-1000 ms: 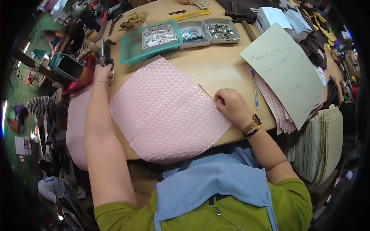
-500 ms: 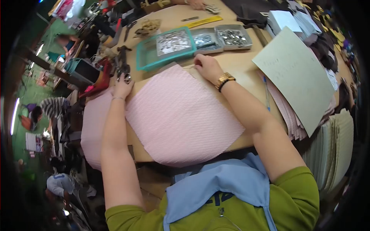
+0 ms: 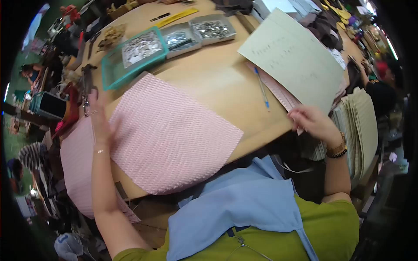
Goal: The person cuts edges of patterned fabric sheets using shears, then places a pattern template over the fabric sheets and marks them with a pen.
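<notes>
The big, pale pink sheet with a zigzag pattern [image 3: 170, 135] lies flat on the light brown wooden table [image 3: 209, 74], in front of the person. Its near edge hangs a little past the table edge, and 1 corner points at the teal plastic tray [image 3: 135, 72].

The left hand [image 3: 101, 124] is blurry but looks open, with the fingers apart and nothing held that I can see. It is by the left edge of the sheet, near a dark metal tool [image 3: 87, 87]. The right hand [image 3: 311, 124] has bent fingers and is nearly closed. It is at the low corner of the pink sheets under the pale green card [image 3: 296, 56], well apart from the big sheet. I cannot tell if it pinches that corner.

The big sheet looks thin and light, so it should be easy to lift. It seems soft enough to bend but may crease if squeezed. The bumpy top should help fingers not to slip. The best way is to hold 2 far-apart edges gently, so the middle does not sag.
</notes>
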Demonstrator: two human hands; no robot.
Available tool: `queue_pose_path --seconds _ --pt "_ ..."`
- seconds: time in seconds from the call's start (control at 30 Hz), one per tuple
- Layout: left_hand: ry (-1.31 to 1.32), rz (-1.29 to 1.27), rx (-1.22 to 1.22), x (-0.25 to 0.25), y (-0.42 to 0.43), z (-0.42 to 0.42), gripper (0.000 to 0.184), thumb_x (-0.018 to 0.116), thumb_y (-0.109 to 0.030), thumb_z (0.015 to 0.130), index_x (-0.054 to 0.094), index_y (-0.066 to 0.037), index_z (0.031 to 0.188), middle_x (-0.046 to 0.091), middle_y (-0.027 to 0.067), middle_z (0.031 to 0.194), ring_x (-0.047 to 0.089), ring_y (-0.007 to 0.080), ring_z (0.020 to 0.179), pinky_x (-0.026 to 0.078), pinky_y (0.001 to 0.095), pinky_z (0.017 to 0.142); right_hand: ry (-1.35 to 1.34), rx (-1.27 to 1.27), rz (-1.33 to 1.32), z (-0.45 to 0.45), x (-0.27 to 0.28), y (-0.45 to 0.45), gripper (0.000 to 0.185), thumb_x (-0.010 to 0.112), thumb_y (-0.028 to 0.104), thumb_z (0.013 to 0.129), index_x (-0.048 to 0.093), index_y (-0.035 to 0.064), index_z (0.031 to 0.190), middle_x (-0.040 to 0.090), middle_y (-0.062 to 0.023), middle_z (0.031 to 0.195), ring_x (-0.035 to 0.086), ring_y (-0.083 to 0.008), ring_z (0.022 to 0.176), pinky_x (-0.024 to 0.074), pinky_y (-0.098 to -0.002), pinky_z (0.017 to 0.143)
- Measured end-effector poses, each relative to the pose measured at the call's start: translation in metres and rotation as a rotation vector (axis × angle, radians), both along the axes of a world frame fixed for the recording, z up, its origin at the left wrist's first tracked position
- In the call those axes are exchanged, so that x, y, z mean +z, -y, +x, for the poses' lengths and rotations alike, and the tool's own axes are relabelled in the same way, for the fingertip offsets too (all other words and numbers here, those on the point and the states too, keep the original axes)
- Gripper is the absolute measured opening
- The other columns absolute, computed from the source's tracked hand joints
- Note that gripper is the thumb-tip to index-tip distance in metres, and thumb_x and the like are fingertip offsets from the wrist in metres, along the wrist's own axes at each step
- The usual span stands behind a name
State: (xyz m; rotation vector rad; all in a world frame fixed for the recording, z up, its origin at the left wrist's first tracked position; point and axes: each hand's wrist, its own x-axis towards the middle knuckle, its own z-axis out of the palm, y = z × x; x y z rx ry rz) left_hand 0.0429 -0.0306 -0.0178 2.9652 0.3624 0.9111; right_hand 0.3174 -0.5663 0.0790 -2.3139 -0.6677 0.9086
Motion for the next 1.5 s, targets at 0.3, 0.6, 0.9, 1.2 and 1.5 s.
queue_pose_path --seconds 0.3,0.6,0.9,1.2,1.5 --pt "-0.734 -0.22 -0.226 0.011 0.112 0.003 0.112 0.071 -0.077 0.053 0.041 -0.022 0.146 0.024 0.0123 0.158 0.017 0.0377 0.146 0.012 0.0636 0.114 0.928 0.13 0.225 0.035 -0.112 -0.076 0.011 0.059 0.011 0.088 0.063 0.0012 0.093 0.063 -0.02 0.084 0.061 -0.037 0.08 0.0502 -0.0431 0.069" --pt "-0.588 -0.405 0.375 -0.022 0.185 0.019 0.107 0.064 -0.076 0.068 0.028 -0.02 0.152 0.015 0.0193 0.159 0.012 0.0438 0.146 0.012 0.0732 0.107 -0.27 -0.148 0.814 0.009 -0.043 -0.061 0.043 0.047 -0.002 0.089 0.053 0.0009 0.132 0.055 -0.0057 0.095 0.059 -0.0156 0.089 0.0516 -0.0292 0.081" --pt "-0.538 -0.343 0.128 -0.011 0.178 -0.018 0.11 0.068 -0.078 0.061 0.036 -0.021 0.15 0.017 0.0217 0.158 0.011 0.0449 0.145 0.012 0.0732 0.107 0.798 -0.588 0.437 0.12 -0.071 0.151 0.035 0.051 0.032 0.102 0.057 -0.0015 0.104 0.065 -0.0086 0.087 0.061 -0.0153 0.079 0.049 -0.0266 0.077" --pt "-0.53 -0.365 0.355 -0.016 0.214 0.011 0.11 0.068 -0.077 0.062 0.034 -0.022 0.15 0.016 0.0217 0.158 0.011 0.0441 0.146 0.01 0.0755 0.105 0.908 -0.701 -0.024 0.127 -0.097 0.149 0.057 0.075 0.05 0.081 0.059 -0.0004 0.101 0.064 -0.0108 0.087 0.059 -0.0189 0.077 0.049 -0.0332 0.071" --pt "-0.498 -0.369 0.339 -0.019 0.218 0.011 0.111 0.066 -0.079 0.062 0.035 -0.019 0.15 0.017 0.0237 0.158 0.01 0.046 0.145 0.008 0.0754 0.105 0.387 -0.819 0.079 0.122 -0.067 0.145 0.052 0.083 0.039 0.076 0.056 0.0026 0.102 0.059 -0.0046 0.085 0.058 -0.0153 0.073 0.0489 -0.0316 0.067"
